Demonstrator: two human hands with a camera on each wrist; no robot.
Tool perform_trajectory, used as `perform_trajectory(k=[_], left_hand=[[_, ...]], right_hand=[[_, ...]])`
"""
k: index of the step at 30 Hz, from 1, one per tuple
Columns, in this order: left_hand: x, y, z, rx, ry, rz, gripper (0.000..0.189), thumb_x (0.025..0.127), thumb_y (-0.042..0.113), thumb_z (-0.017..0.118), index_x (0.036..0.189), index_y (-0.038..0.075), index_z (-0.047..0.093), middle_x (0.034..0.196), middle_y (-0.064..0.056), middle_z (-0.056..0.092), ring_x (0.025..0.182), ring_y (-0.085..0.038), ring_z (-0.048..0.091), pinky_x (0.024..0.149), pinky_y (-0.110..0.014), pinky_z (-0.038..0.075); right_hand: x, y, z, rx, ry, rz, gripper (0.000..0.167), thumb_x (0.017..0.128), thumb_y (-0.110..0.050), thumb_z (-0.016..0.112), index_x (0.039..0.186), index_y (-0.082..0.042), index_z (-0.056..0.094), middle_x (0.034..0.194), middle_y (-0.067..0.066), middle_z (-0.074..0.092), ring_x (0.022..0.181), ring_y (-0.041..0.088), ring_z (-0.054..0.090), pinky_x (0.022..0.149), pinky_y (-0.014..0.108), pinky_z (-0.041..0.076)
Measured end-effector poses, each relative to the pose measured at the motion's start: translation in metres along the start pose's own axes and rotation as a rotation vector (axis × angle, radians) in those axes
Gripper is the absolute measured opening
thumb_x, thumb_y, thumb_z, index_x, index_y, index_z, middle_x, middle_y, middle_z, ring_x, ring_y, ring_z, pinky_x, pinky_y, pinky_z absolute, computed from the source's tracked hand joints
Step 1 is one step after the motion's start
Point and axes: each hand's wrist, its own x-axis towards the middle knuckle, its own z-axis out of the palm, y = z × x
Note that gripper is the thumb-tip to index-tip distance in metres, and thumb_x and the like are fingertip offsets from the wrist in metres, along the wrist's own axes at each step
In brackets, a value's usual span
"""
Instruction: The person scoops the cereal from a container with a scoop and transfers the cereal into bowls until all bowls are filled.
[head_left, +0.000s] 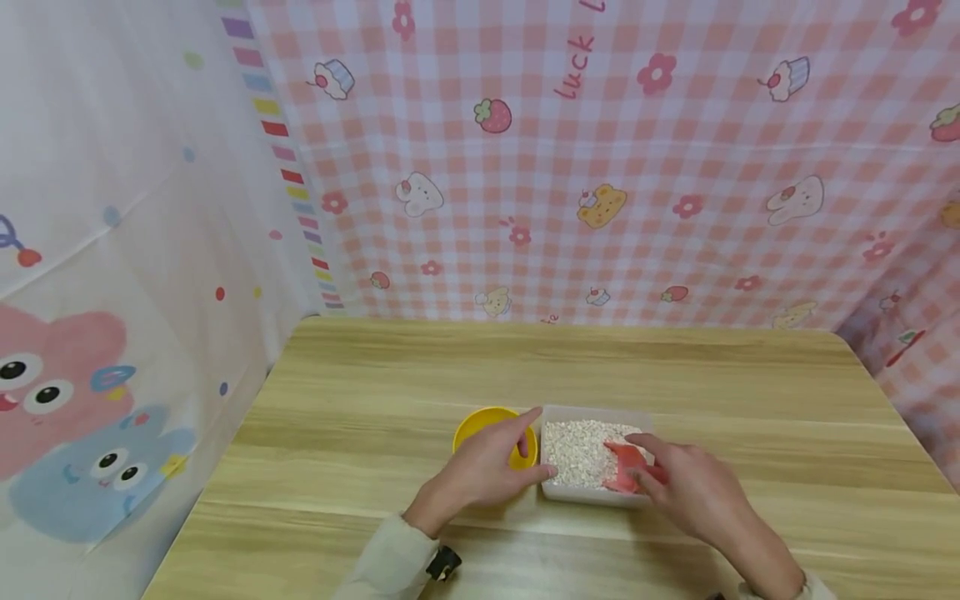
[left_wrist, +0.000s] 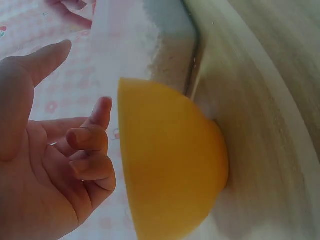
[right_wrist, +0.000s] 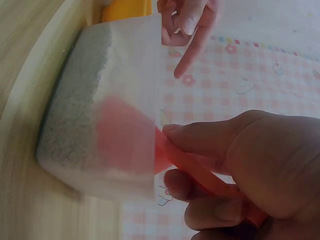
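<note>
My right hand [head_left: 697,492] grips the handle of a red scoop [right_wrist: 185,162]. The scoop's head [head_left: 625,471] is inside a translucent plastic container [head_left: 592,497], against pale flakes that look like rolled oats [head_left: 579,450]. Over a yellow bowl [head_left: 468,423], just left of the container, hovers my left hand [head_left: 487,462]. Its thumb and index finger are spread toward the container's left side; whether they touch the rim cannot be told. In the left wrist view the other fingers [left_wrist: 92,142] are loosely bent beside the yellow bowl [left_wrist: 170,160], holding nothing.
The wooden table [head_left: 360,375] carries the bowl and container side by side near its front. A pink checked cloth [head_left: 562,167] hangs behind it. On the left hangs a white curtain [head_left: 150,225] with cartoon figures.
</note>
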Motion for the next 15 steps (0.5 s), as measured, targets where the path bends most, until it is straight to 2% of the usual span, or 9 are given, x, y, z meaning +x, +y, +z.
perform_trajectory(k=[5, 10, 15], left_hand=[[0.003, -0.002, 0.003, 0.024, -0.031, 0.003, 0.09, 0.085, 0.052, 0.074, 0.155, 0.014, 0.032, 0.083, 0.009, 0.056, 0.065, -0.006, 0.044, 0.061, -0.019, 0.038], [0.007, -0.003, 0.005, 0.036, -0.062, 0.004, 0.1, 0.082, 0.056, 0.075, 0.158, 0.013, 0.026, 0.079, 0.01, 0.053, 0.061, -0.006, 0.042, 0.058, -0.019, 0.036], [0.011, -0.001, 0.006, 0.017, -0.098, -0.013, 0.108, 0.079, 0.058, 0.076, 0.159, 0.011, 0.021, 0.079, 0.009, 0.053, 0.062, -0.007, 0.042, 0.058, -0.02, 0.036]], right_hand=[[0.003, 0.004, 0.003, 0.003, 0.034, -0.034, 0.04, 0.079, -0.019, 0.082, 0.117, -0.013, 0.072, 0.055, -0.012, 0.038, 0.052, 0.006, 0.033, 0.046, 0.024, 0.028], [0.004, 0.011, 0.004, 0.021, 0.061, -0.05, 0.039, 0.077, -0.022, 0.085, 0.113, -0.014, 0.074, 0.057, -0.015, 0.044, 0.052, 0.002, 0.036, 0.047, 0.023, 0.03], [0.004, 0.018, 0.005, 0.072, 0.077, -0.029, 0.038, 0.076, -0.022, 0.085, 0.111, -0.015, 0.075, 0.054, -0.015, 0.037, 0.051, 0.001, 0.03, 0.048, 0.021, 0.026]])
